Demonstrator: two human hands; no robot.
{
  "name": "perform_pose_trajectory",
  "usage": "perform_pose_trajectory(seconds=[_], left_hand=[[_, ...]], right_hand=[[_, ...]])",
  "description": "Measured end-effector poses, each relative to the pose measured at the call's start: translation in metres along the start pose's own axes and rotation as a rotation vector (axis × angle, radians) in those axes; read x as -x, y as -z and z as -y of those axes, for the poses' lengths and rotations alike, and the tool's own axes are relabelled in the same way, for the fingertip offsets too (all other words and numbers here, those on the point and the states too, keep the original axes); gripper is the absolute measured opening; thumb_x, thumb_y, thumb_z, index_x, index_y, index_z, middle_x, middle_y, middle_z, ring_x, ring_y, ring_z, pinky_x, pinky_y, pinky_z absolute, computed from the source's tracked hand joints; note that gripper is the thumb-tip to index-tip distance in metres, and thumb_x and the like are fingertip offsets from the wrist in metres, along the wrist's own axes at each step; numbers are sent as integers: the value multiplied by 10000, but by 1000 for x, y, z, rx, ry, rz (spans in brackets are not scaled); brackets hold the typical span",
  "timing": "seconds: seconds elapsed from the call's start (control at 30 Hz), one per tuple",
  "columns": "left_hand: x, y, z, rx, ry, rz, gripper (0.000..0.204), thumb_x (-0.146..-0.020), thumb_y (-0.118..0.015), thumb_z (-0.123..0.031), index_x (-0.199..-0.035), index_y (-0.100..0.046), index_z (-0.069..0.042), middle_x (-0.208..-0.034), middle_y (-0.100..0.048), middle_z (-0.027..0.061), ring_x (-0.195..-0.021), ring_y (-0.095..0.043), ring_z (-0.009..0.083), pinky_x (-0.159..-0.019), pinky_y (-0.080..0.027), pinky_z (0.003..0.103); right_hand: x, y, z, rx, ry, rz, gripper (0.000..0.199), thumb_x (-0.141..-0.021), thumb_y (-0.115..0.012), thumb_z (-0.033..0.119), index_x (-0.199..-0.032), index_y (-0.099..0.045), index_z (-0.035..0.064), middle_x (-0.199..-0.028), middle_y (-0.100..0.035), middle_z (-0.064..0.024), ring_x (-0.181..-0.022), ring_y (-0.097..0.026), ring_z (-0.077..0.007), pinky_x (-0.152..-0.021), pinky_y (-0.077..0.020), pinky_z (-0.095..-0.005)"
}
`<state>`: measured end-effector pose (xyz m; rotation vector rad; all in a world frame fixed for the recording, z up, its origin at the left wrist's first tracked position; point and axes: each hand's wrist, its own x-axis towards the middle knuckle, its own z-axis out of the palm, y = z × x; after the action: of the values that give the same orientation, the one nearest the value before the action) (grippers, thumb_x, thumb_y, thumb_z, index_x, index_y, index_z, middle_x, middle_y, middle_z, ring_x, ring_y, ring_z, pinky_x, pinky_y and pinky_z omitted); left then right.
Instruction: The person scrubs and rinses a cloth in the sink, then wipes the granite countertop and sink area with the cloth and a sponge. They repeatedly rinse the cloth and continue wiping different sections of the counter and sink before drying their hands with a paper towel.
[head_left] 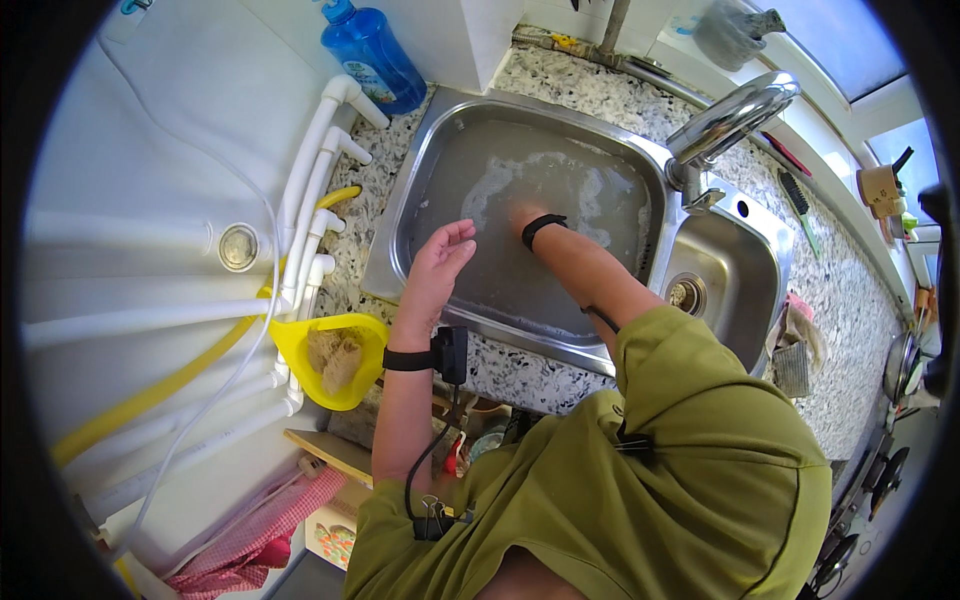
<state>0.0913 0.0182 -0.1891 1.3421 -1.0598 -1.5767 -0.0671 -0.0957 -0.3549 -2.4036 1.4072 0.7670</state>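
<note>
Murky grey water with patches of foam fills the large basin of a steel sink (408,190). My right hand (524,212) is sunk in that water past the fingers, near the basin's middle. The cloudiness hides its fingers and anything they may touch. Over the basin's near left rim hovers my left hand (442,262), out of the water. Its thumb and slightly bent fingers are apart, with nothing visible between them.
A chrome faucet (730,125) rises between the large basin and a small one (735,265). Behind the left corner stands a blue pump bottle (375,60). White pipes (312,150) and a yellow holder (372,345) with a scrubber are at left. A brush (797,200) and a cloth (798,340) lie right.
</note>
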Motion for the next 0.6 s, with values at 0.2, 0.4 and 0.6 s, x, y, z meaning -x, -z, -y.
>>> perform_pose_trajectory(seconds=[0.2,0.4,0.6], left_hand=[[-9,-3,-3,22,15,9,328,-921,-549,-165,-1230,-523,-59,-1166,-571,24,-1044,-534,107,-868,-416,244],[-7,-4,-4,19,39,32,337,-918,-555,-180,-1236,-522,-72,-1167,-569,16,-1046,-531,104,-874,-410,242],[-2,12,-3,3,40,-33,344,-919,-557,-187,-1239,-515,-70,-1177,-559,17,-1049,-526,102,-877,-405,242]], right_hand=[[-23,-33,0,-175,-80,-80,459,-924,-422,216,-1358,-417,67,-1406,-409,-139,-1293,-389,-329,-1072,-274,-458],[-21,-26,6,-172,-32,-212,381,-950,-376,216,-1287,-499,88,-1349,-473,-125,-1201,-489,-281,-995,-382,-401],[7,2,10,-201,-126,-93,384,-947,-368,210,-1288,-498,91,-1379,-444,-103,-1214,-473,-280,-999,-375,-410]])
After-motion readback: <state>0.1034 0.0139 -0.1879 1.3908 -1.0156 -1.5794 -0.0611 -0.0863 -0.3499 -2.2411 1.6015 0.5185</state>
